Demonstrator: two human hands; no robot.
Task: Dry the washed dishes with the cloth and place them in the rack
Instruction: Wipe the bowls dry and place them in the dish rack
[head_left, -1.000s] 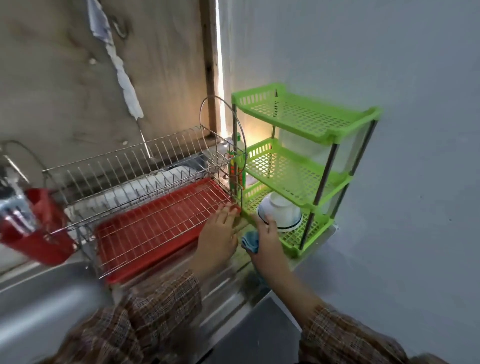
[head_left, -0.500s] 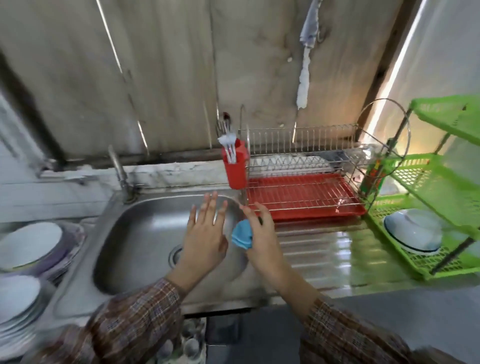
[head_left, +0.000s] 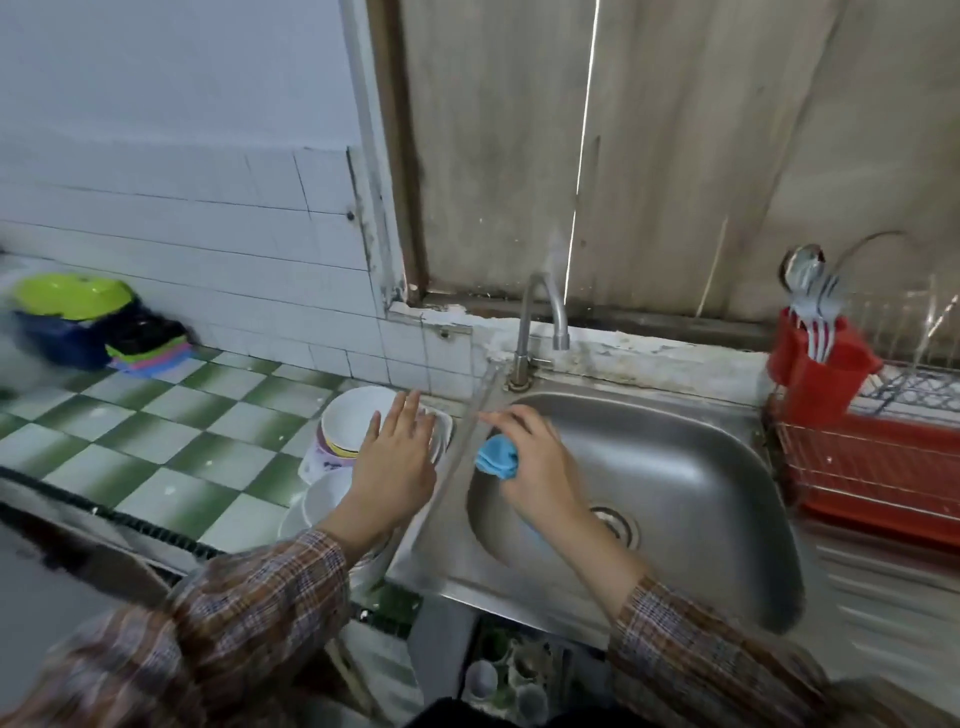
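Observation:
White washed bowls and plates (head_left: 347, 422) are stacked on the tiled counter left of the sink. My left hand (head_left: 397, 457) hovers over the stack with its fingers straight, holding nothing. My right hand (head_left: 535, 457) grips a bunched blue cloth (head_left: 497, 456) above the left part of the steel sink (head_left: 675, 467). The wire dish rack with its red tray (head_left: 883, 467) stands at the right edge, partly cut off by the frame.
A tap (head_left: 540, 322) rises behind the sink. A red cutlery holder (head_left: 818, 364) with spoons hangs on the rack's left end. Coloured plastic bowls (head_left: 78, 317) sit at the far left on the green-and-white tiles (head_left: 156, 441).
The view has swung left from the green shelf and rack to the sink and dish stack. Both hands moved left; the left now hovers over the stacked bowls, the right still holds the cloth.

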